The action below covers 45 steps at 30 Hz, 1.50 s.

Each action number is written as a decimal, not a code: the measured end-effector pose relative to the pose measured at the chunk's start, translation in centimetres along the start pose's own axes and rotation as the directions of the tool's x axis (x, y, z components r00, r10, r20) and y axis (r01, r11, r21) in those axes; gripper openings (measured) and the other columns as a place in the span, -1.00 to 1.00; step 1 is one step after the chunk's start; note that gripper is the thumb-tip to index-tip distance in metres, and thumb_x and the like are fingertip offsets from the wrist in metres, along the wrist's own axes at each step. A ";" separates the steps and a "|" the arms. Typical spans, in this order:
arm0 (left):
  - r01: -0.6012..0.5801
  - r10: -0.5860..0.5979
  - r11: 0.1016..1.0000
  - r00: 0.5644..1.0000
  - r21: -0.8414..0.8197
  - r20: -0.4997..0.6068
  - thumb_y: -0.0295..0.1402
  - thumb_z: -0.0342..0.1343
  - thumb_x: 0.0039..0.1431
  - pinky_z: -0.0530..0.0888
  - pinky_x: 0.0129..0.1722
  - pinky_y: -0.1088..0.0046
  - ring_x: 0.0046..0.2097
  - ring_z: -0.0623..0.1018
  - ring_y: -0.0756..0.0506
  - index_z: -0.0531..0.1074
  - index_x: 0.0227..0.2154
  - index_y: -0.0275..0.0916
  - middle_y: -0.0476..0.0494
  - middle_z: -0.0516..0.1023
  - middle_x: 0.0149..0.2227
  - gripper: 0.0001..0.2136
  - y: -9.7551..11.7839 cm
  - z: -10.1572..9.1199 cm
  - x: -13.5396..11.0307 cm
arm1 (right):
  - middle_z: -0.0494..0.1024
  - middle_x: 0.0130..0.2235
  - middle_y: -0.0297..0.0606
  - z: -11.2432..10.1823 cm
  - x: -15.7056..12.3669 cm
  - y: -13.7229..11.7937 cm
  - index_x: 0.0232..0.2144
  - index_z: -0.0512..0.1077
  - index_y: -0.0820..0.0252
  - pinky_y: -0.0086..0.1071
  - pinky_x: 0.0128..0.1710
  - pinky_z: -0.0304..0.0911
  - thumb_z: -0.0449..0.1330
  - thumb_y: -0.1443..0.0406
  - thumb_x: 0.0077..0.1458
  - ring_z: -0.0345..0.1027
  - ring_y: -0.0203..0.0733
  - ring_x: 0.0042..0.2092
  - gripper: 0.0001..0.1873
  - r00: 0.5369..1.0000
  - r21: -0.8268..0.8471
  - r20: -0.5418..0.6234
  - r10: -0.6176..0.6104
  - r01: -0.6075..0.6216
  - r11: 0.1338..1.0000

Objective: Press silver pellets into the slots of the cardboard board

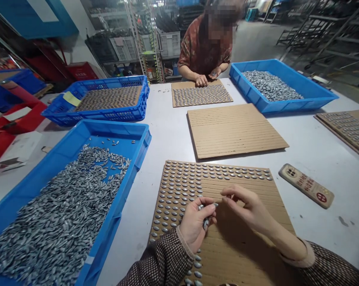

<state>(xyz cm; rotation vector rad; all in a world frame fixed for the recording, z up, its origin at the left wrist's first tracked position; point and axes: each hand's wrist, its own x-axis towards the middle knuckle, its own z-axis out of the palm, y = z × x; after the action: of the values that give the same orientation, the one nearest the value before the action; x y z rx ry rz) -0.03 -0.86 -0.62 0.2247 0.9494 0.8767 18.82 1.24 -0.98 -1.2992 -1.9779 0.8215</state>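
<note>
A slotted cardboard board (250,246) lies in front of me, its left part and top rows filled with small grey metal pieces (179,186). My left hand (194,224) is curled over the board around a small bunch of those metal pieces. My right hand (249,208) hovers just right of it, thumb and forefinger pinched together near the pieces in the left hand; what it pinches is too small to make out.
A blue bin (128,159) of loose metal pieces sits at my left. An unfilled cardboard board (235,131) lies beyond mine. Across the table a person presses pieces into another board (201,95), with more blue bins (313,99) beside. A tan tag (306,185) lies right.
</note>
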 end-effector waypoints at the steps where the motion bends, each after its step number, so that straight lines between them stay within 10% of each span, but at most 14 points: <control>1: 0.001 -0.001 1.000 1.000 0.001 0.003 -0.40 0.37 -0.15 0.36 -0.48 0.61 -0.48 0.41 0.09 0.41 -0.37 -0.31 0.02 0.42 -0.53 -0.72 0.0 0.0 0.0 | 0.49 -0.33 -0.25 0.1 -0.3 -0.8 -0.25 0.42 0.13 -0.38 -0.36 0.31 0.08 0.24 0.22 0.36 -0.24 -0.34 -0.86 1.000 0.072 0.025 0.015 -0.016 0.997; 10: 0.097 -0.097 0.995 0.990 0.005 0.099 -0.35 0.33 -0.06 0.33 -0.55 0.65 -0.50 0.42 0.10 0.41 -0.39 -0.33 -0.03 0.43 -0.49 -0.76 -0.1 0.4 -0.3 | 0.56 -0.25 -0.20 0.8 -1.4 -2.2 -0.24 0.50 0.10 -0.29 -0.20 0.38 0.14 0.26 0.20 0.43 -0.18 -0.19 -0.85 1.000 0.298 0.017 -0.005 0.000 0.955; 14: 0.161 -0.152 0.983 0.983 -0.089 0.098 -0.32 0.21 0.09 0.40 -0.50 0.63 -0.42 0.51 0.04 0.44 -0.31 -0.34 -0.13 0.50 -0.35 -0.82 1.9 0.7 -1.0 | 0.57 -0.17 -0.14 -0.2 -2.2 -1.9 -0.28 0.46 0.14 -0.30 -0.30 0.45 0.20 0.25 0.14 0.48 -0.15 -0.21 -0.89 0.966 0.468 -0.157 0.207 -0.112 0.877; 17: -0.003 0.009 0.985 0.999 -0.175 0.036 -0.27 0.09 0.20 0.50 -0.34 0.50 -0.29 0.56 -0.04 0.45 -0.31 -0.34 -0.18 0.52 -0.27 -0.81 3.2 0.8 -1.2 | 0.58 -0.28 -0.18 -1.6 -2.4 -0.8 -0.33 0.43 0.17 -0.33 -0.42 0.43 0.25 0.23 0.10 0.45 -0.22 -0.38 -0.87 0.919 0.539 -0.224 0.324 -0.160 0.827; 26: 0.141 -0.148 0.973 0.989 -0.183 -0.024 -0.44 0.01 0.19 0.51 -0.31 0.49 -0.34 0.55 -0.02 0.41 -0.18 -0.40 -0.22 0.52 -0.30 -0.81 1.3 1.1 -0.6 | 0.55 -0.28 -0.19 -2.8 -0.5 5.7 -0.25 0.47 0.18 -0.29 -0.30 0.39 0.10 0.17 0.21 0.44 -0.17 -0.28 -0.77 0.956 -0.185 -0.284 0.078 -0.134 0.974; 37: 0.289 -0.288 0.949 0.957 -0.124 0.030 -0.36 0.01 0.19 -0.05 -0.74 0.69 -0.66 0.21 0.15 0.31 -0.28 -0.27 0.05 0.33 -0.53 -0.91 0.3 0.2 -0.3 | 0.53 -0.23 -0.16 -1.5 1.0 8.1 -0.25 0.49 0.16 -0.31 -0.25 0.32 -0.02 0.32 0.26 0.41 -0.17 -0.24 -0.74 0.987 -0.423 -0.132 -0.097 0.033 0.906; 45: 0.254 -0.255 0.958 0.967 -0.134 0.009 -0.38 0.01 0.18 0.24 -0.64 0.65 -0.52 0.41 0.08 0.36 -0.14 -0.37 -0.06 0.41 -0.43 -0.78 0.1 0.5 -0.5 | 0.48 -0.25 -0.15 -1.7 1.3 7.7 -0.30 0.47 0.18 -0.34 -0.30 0.27 -0.03 0.34 0.26 0.36 -0.18 -0.27 -0.73 0.990 -0.499 -0.107 -0.090 0.025 0.866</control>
<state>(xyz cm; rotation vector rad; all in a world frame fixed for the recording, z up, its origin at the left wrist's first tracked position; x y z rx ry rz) 0.18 -1.07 -0.01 -0.0174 0.9000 0.6999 23.94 5.23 -5.70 -1.5193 -2.1923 0.1838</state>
